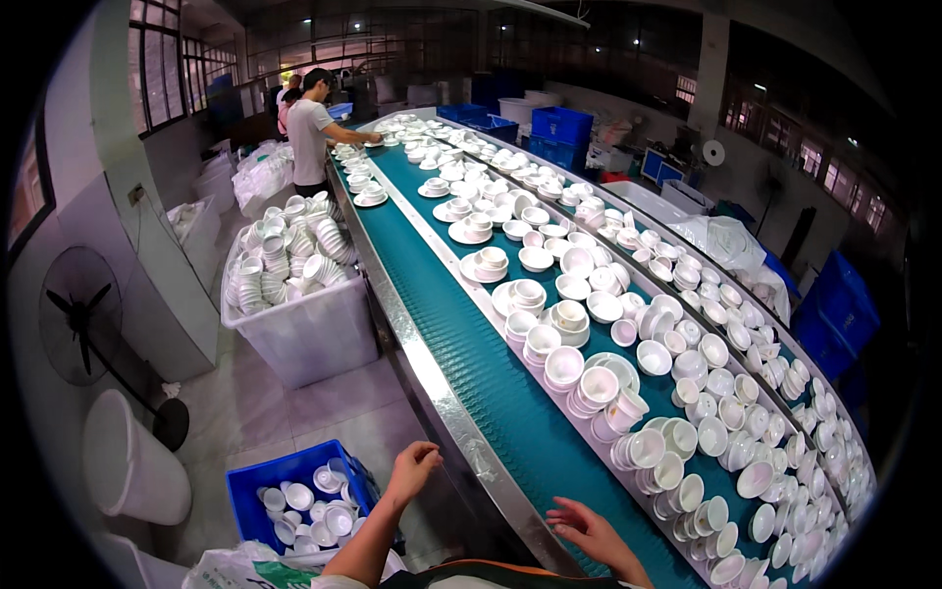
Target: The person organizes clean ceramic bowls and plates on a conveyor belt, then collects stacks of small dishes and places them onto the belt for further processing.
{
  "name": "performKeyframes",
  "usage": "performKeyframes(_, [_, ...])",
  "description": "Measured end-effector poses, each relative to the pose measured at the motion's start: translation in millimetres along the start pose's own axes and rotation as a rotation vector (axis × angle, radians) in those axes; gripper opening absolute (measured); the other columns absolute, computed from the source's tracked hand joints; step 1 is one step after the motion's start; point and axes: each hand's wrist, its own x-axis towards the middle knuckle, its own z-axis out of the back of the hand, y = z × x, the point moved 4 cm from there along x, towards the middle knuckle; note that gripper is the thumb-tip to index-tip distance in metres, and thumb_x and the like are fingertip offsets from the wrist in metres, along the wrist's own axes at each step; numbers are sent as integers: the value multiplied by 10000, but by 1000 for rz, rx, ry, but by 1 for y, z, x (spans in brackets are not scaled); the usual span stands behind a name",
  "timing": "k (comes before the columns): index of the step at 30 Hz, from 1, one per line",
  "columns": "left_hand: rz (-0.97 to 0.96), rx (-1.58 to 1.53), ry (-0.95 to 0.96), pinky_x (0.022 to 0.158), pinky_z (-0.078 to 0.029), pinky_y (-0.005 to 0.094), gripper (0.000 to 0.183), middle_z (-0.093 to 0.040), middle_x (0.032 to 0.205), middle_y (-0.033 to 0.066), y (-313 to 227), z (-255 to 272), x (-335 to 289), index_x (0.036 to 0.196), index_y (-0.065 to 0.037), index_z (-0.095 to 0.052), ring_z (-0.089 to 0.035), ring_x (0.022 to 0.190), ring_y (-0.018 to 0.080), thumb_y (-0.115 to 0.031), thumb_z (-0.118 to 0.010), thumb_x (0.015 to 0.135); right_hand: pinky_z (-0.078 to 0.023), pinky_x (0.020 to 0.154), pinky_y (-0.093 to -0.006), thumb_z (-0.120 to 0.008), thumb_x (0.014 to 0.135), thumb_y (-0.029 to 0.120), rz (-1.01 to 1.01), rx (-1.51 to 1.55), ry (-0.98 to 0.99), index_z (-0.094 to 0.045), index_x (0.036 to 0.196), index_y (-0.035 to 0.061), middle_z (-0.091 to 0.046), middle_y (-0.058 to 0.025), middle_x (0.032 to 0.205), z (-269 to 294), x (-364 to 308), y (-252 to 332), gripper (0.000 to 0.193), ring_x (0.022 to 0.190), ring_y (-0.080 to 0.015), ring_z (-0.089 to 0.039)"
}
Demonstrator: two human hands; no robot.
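My left hand [414,469] hovers beside the conveyor's metal edge, above the gap between it and a blue crate. Its fingers are loosely bent and apart, with nothing seen in them. Over the near end of the green conveyor belt [432,294] is my right hand [586,530], open with fingers spread and nothing held. White bowls [595,387] stand in rows and short stacks along the belt's right side, the closest ones just right of my right hand. Small white cups and bowls [316,507] lie loose in the blue crate [257,473] by my left forearm.
A large white bin [312,339] heaped with stacked bowls stands left of the conveyor. Farther along, a person [312,133] reaches over the belt. At the left are a standing fan [82,314] and a white barrel [132,461]. Blue crates [561,126] are stacked beyond the conveyor.
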Motion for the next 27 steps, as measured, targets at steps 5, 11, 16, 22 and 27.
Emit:
performKeyframes(5, [39,-228,31,620,-455,234,187,-584,851,97,-10,-5,61,997,13,-496,-561,741,139,-67,-489,828,-413,821,-249,-535,820,110,43,260,-73,-325,1254,51,-511,-122,1095,-42,128,-25,486,971,-152,-517])
performKeyframes(11, [-76,-242,21,646,-458,246,208,-575,905,113,-41,50,205,1017,14,-482,-562,789,156,-100,-479,843,-433,820,-269,-492,837,72,235,259,-135,-275,1269,43,-480,-148,1109,-83,302,14,484,993,-173,-505])
performKeyframes(16, [34,-307,47,655,-460,256,244,-561,937,115,-51,108,332,1035,12,-461,-553,811,164,-120,-491,833,-450,797,-281,-499,834,87,178,334,-340,-279,1256,16,-488,-166,1097,-85,461,15,481,978,-192,-512])
performKeyframes(22, [17,-290,155,639,-456,257,282,-558,917,101,-60,122,494,1033,15,-451,-550,809,159,-146,-518,811,-460,796,-301,-500,839,110,51,414,-484,-276,1252,11,-485,-179,1101,-71,559,39,480,980,-218,-515])
performKeyframes(27, [92,-130,72,609,-460,263,330,-531,853,76,-47,133,617,1028,22,-447,-545,768,163,-157,-544,767,-464,788,-301,-503,836,108,39,494,-522,-263,1257,10,-482,-186,1103,-86,628,48,494,969,-221,-520])
